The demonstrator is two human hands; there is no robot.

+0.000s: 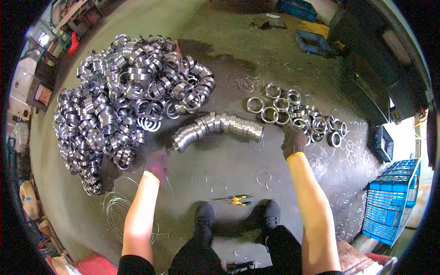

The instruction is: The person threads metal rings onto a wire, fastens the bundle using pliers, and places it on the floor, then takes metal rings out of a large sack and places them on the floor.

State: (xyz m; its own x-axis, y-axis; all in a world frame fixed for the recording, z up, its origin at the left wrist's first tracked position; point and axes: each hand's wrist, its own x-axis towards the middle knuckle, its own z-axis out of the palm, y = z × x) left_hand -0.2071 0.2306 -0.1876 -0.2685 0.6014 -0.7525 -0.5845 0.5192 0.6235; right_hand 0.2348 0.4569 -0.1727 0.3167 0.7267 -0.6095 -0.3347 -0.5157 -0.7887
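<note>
Ring row (217, 123) arcs crosswise.
Left hand (158, 165) nearer, by its left end; right hand (293, 143) near loose rings (300, 111); can't tell either grip.

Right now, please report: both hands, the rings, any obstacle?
Left hand beside curved ring row on floor; right hand at loose rings. Pliers between shoes, seemingly not blocking.

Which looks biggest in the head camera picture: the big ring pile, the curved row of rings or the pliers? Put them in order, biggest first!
1. Big ring pile
2. Curved row of rings
3. Pliers
</note>
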